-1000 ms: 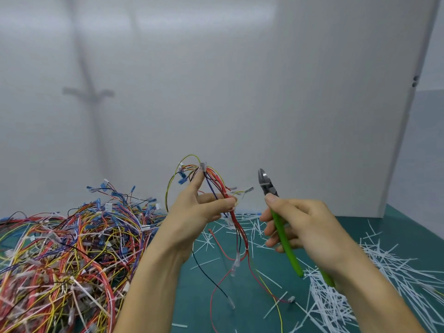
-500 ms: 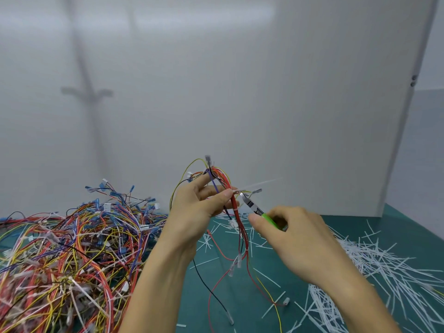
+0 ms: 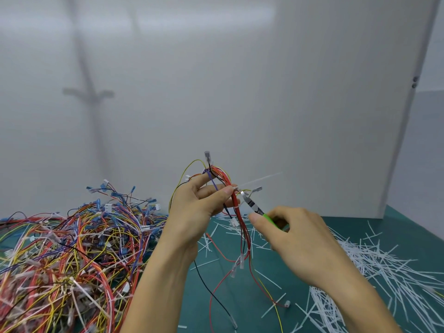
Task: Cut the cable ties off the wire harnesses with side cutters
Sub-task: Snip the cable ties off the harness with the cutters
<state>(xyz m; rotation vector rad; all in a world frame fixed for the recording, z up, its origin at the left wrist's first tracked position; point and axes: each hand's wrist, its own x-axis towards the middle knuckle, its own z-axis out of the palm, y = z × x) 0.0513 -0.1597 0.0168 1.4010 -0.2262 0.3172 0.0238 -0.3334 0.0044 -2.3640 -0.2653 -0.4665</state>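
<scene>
Wire harness, a bundle of mostly red wires with some yellow, purple and black ones, was held up above the middle of the table, its loose ends trailing down to the green surface. The left hand pinched the bundle between thumb and fingers near its top. A white cable tie circled the wires just beside the thumb tip, with its long tail sticking out to the right. The right hand was wrapped round the green handles of the side cutters, whose metal nose pointed up and left and reached the bundle right by the tie. Whether the blades were touching the tie could not be told.

Along the table's left edge lay a large tangled heap of harnesses. Cut white tie pieces were strewn from the middle towards the right edge. A white panel stood at the far edge.
</scene>
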